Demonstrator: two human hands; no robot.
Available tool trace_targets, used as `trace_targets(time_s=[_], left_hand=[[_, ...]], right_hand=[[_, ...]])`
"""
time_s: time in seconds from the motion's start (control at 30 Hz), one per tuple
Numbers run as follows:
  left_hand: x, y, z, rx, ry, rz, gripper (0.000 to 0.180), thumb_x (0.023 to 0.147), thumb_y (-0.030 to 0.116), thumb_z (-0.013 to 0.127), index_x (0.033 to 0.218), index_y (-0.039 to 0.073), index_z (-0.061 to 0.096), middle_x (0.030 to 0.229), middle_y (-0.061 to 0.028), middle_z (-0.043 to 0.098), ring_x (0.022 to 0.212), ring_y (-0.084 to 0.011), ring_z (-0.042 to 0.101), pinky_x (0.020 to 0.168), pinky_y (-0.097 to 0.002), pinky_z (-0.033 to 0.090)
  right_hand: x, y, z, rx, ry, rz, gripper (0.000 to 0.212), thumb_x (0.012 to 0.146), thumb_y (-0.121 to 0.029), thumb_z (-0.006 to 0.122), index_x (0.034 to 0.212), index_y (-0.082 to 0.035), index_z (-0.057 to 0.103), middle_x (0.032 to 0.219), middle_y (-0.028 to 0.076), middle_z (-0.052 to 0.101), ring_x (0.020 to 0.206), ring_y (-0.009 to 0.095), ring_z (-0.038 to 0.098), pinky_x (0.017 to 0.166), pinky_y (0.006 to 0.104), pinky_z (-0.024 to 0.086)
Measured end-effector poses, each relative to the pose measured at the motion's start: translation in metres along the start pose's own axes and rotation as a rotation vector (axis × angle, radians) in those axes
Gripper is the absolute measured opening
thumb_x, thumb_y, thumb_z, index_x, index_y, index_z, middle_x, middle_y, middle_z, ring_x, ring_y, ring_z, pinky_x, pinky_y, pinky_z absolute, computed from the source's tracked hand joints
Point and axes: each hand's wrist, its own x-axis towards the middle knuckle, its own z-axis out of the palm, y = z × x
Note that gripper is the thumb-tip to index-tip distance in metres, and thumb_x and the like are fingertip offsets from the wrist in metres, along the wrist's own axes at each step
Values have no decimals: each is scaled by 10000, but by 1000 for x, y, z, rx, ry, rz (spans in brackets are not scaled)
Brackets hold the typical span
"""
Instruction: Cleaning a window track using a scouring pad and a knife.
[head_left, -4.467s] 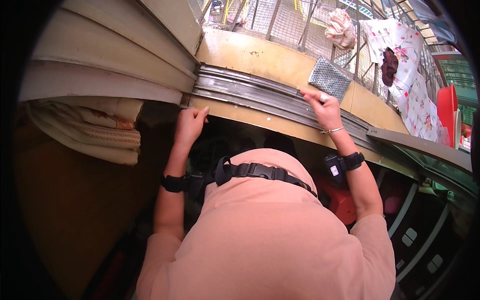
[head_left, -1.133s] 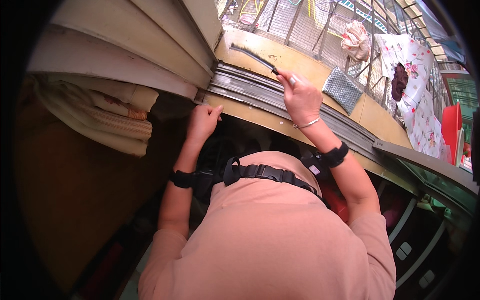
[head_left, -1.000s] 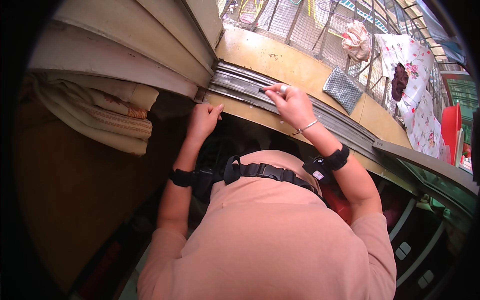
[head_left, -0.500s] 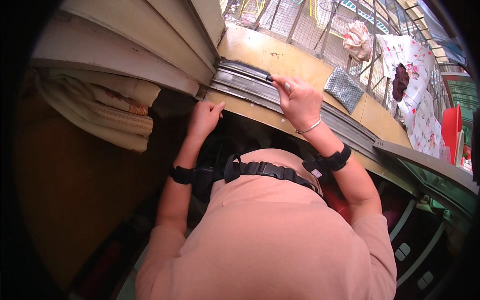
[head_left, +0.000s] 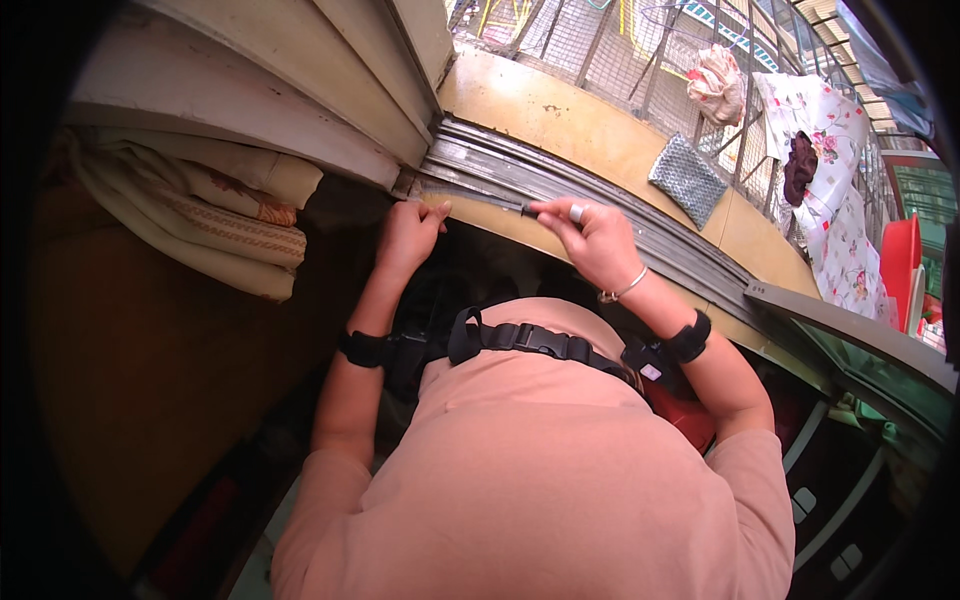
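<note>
In my right hand (head_left: 598,240) is a narrow brush (head_left: 470,197), pinched by its short dark handle between thumb and fingers. The brush points left along the near side of the metal window track (head_left: 520,165), over the tan inner sill edge. A ring and a bracelet show on this hand. My left hand (head_left: 410,238) is closed at the left end of that sill edge, close to the brush tip. Its curled fingers hide whatever they may hold. Both forearms wear black straps.
Folded cream curtain (head_left: 240,220) hangs at left beside the window frame (head_left: 290,80). On the outer tan ledge (head_left: 570,110) lies a grey textured cloth (head_left: 688,178). Beyond are a wire grille, a crumpled cloth (head_left: 716,84), floral fabric (head_left: 840,150) and a red plastic item (head_left: 900,262).
My right hand has brought the brush toward me, from the far side of the track to its near edge. The left hand stays where it was.
</note>
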Motion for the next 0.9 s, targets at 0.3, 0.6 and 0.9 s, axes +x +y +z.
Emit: trace_targets(time_s=[0.3, 0.6, 0.9], left_hand=[[0, -2, 5, -103, -3, 49, 437, 864, 334, 632, 644, -44, 638, 537, -65, 581, 545, -71, 503, 533, -276, 397], [3, -1, 3, -89, -24, 38, 394, 838, 333, 633, 634, -4, 652, 555, -153, 585, 499, -178, 559, 515, -328, 408], [0, -12, 3, -102, 22, 76, 390, 836, 331, 634, 623, 4, 648, 540, -150, 572, 495, -185, 561, 514, -330, 409]], right_hand=[[4, 9, 0, -660, 449, -670, 231, 728, -152, 638, 933, -245, 686, 608, -4, 458, 549, 197, 482, 512, 329, 361], [8, 23, -10, 127, 49, 121, 183, 840, -248, 645, 988, -165, 715, 636, 56, 631, 502, 158, 534, 523, 289, 429], [18, 7, -23, -294, 264, -184, 135, 837, -209, 630, 929, -153, 711, 656, 54, 635, 593, 261, 593, 529, 333, 439]])
